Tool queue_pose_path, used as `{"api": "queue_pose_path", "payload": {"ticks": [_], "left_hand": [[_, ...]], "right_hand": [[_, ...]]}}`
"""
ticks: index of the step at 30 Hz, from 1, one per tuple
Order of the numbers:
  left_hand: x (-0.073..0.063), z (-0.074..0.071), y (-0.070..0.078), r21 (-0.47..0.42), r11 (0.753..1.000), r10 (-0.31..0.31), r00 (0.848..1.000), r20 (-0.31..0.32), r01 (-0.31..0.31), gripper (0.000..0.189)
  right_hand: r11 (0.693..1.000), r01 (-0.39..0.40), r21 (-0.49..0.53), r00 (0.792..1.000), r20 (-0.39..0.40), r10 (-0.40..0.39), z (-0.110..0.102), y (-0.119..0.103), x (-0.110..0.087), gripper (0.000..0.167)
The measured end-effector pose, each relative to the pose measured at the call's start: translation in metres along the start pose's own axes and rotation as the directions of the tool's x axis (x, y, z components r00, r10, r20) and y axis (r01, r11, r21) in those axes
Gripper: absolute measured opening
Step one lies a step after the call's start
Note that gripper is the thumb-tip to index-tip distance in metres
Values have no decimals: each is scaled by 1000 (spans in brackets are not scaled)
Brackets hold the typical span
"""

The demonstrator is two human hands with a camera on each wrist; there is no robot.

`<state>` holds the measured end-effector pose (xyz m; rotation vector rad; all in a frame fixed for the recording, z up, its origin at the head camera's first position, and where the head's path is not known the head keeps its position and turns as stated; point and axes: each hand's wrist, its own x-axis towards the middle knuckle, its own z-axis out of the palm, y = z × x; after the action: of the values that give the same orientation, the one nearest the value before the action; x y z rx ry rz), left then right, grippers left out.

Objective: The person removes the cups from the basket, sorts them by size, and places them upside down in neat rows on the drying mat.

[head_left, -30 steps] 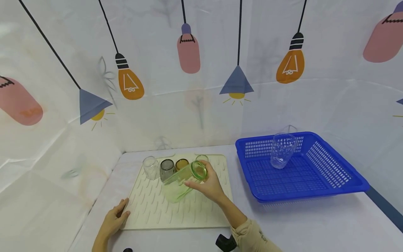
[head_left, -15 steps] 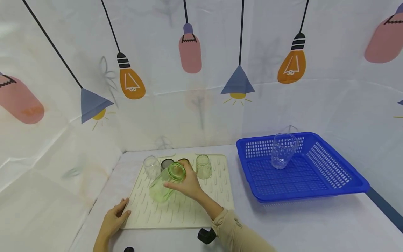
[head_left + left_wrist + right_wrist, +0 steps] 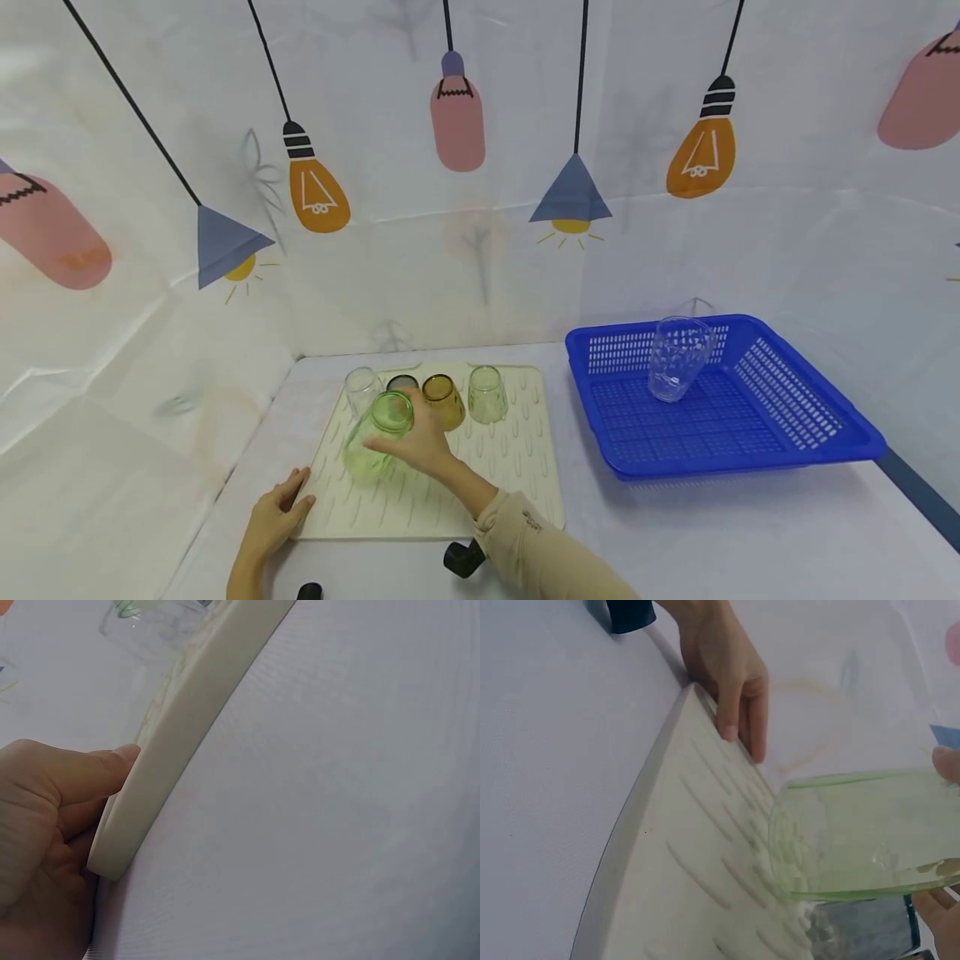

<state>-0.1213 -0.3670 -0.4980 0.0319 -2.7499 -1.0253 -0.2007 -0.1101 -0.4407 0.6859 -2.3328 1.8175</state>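
My right hand (image 3: 422,442) grips a green drinking glass (image 3: 363,458) near its base, tilted with the base up towards the camera. The glass is over the left part of a cream draining mat (image 3: 487,492); in the right wrist view its rim end hangs close to the ridges. My left hand (image 3: 272,518) holds the mat's near left corner, the thumb (image 3: 112,766) on its edge. Upside down along the mat's back stand a clear glass (image 3: 362,385), a grey glass (image 3: 866,926) partly hidden by the right hand, an amber glass (image 3: 446,405) and a pale green glass (image 3: 487,396).
On the right of the table stands a blue plastic basket (image 3: 622,462), with a clear patterned glass (image 3: 673,367) leaning inside it. A white sheet with printed lamps (image 3: 495,275) hangs behind the table. A black strap-like part (image 3: 463,558) shows beside the right sleeve.
My right hand has carried the green glass leftwards across the mat, uncovering the amber and pale green glasses. The left hand has stayed at the mat's corner.
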Motion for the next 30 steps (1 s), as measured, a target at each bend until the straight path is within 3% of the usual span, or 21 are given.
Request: {"api": "queue_pose_path", "payload": {"ticks": [11,17,23,30], "left_hand": [[1,1,1,-13,1000,-25,1000,2,25,49],[2,3,0,6,1000,-4,1000,-15,5,48],[2,7,-5,-30,998,60,996,-64,-62,47],[-1,2,-1,-10,1000,24,999,-31,-25,49]], "right_hand": [[986,90,-143,994,80,-79,22,-6,11,80],[966,62,-251,993,115,-34,32,-9,14,83],[955,40,-292,986,164,9,32,-12,16,82],[965,25,-260,980,198,28,27,-8,12,82]]}}
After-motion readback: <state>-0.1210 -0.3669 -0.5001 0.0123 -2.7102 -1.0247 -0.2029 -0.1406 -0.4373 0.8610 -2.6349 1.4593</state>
